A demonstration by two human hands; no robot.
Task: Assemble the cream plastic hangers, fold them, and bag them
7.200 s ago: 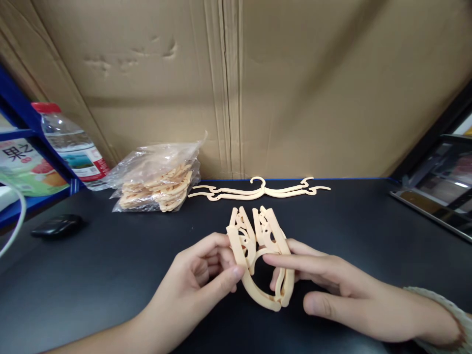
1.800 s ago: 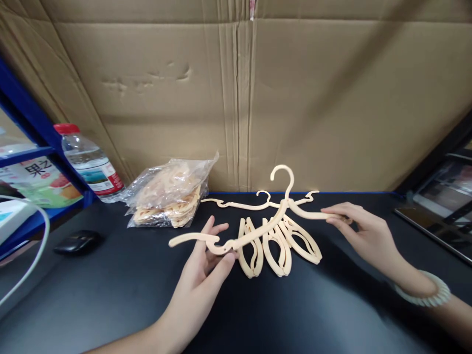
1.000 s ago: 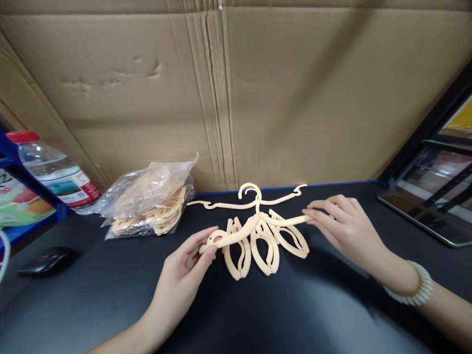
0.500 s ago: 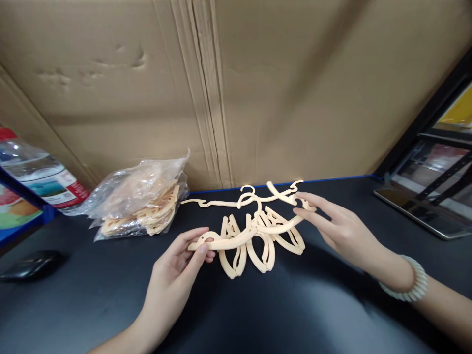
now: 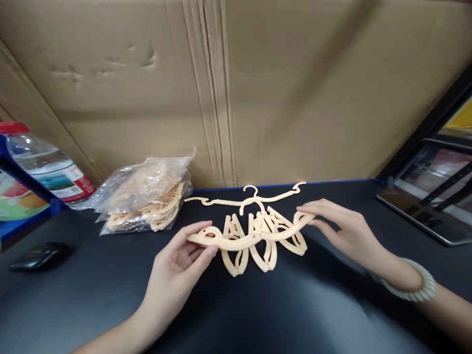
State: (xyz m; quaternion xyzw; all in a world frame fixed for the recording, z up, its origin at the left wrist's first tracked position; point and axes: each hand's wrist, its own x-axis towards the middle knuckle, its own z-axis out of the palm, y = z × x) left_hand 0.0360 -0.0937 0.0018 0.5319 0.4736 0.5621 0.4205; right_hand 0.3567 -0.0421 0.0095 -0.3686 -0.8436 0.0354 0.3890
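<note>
Between my two hands a cream-coloured folding clothes hanger [image 5: 239,244] is spread out, its hook pointing up and away from me. My left hand [image 5: 180,275] pinches the hanger's left end between thumb and fingers. At the other end, my right hand [image 5: 342,231] grips the tip with thumb and fingertips. Three folded hangers [image 5: 235,271] lie on the black table just behind, partly covered by the held one. Farther back, an unfolded hanger [image 5: 228,202] rests flat near the table's rear edge.
A clear plastic bag [image 5: 147,184] of more hanger pieces lies at the back left. Beside it are a red-capped water bottle [image 5: 55,169] and a black mouse [image 5: 40,257]. A phone-like slab [image 5: 424,221] lies at right, below a black rack. Cardboard [image 5: 295,98] stands behind the table.
A strip that stuck up near my right hand has swung down in line with the hanger's right arm. That end is now straighter, and both hands still hold the hanger.
</note>
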